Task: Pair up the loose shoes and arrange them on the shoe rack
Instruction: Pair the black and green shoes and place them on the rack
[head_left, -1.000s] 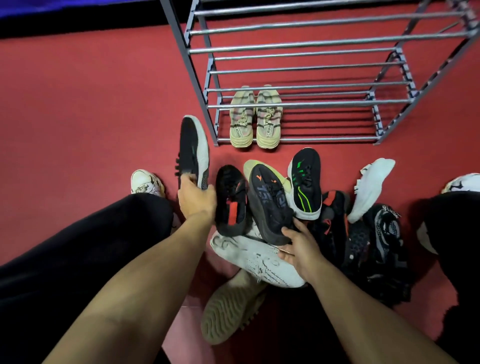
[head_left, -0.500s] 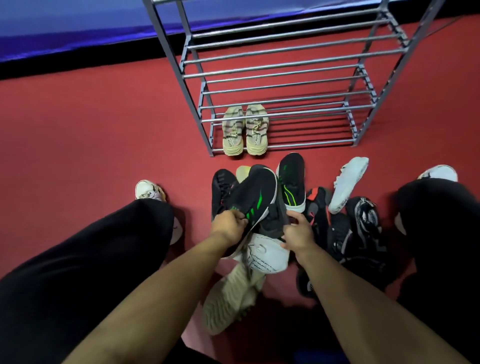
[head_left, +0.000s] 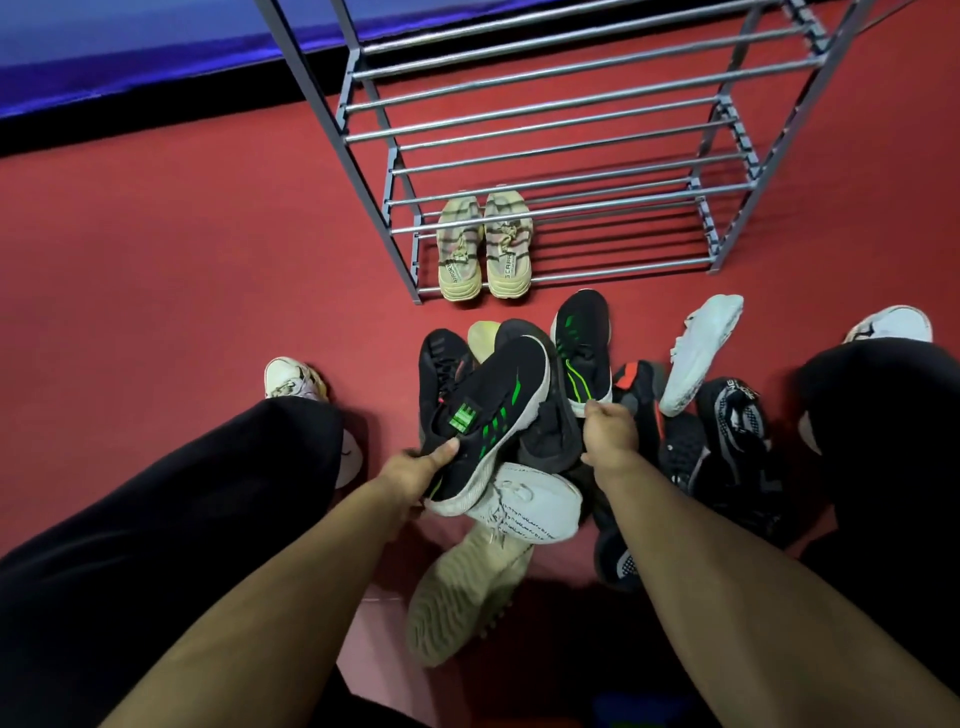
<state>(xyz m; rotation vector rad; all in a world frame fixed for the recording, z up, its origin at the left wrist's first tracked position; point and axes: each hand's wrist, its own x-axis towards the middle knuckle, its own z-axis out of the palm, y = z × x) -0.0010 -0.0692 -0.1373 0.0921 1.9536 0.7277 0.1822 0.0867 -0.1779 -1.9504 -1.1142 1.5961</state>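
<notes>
My left hand (head_left: 421, 467) is shut on a black shoe with green stripes (head_left: 493, 410), held tilted over the pile. My right hand (head_left: 610, 431) is closed on the white heel of the matching black-and-green shoe (head_left: 582, 348), which lies toe-first toward the rack. The grey metal shoe rack (head_left: 571, 278) stands just beyond, with a beige pair (head_left: 483, 254) side by side on its lowest tier. The pile below my hands holds a white shoe (head_left: 535, 509), a beige shoe lying sole-up (head_left: 467, 587) and dark shoes (head_left: 550, 436).
To the right lie a white shoe sole-up (head_left: 701, 353), a black shoe with red (head_left: 639, 384) and black-and-white mesh shoes (head_left: 732, 431). My knees in black trousers and my own white sneakers (head_left: 291, 376) flank the pile. Red carpet (head_left: 182, 270) surrounds everything.
My left hand carried the black-and-green shoe from the pile's left side to over its middle. My right hand left the dark shoe and closed on the matching shoe's heel.
</notes>
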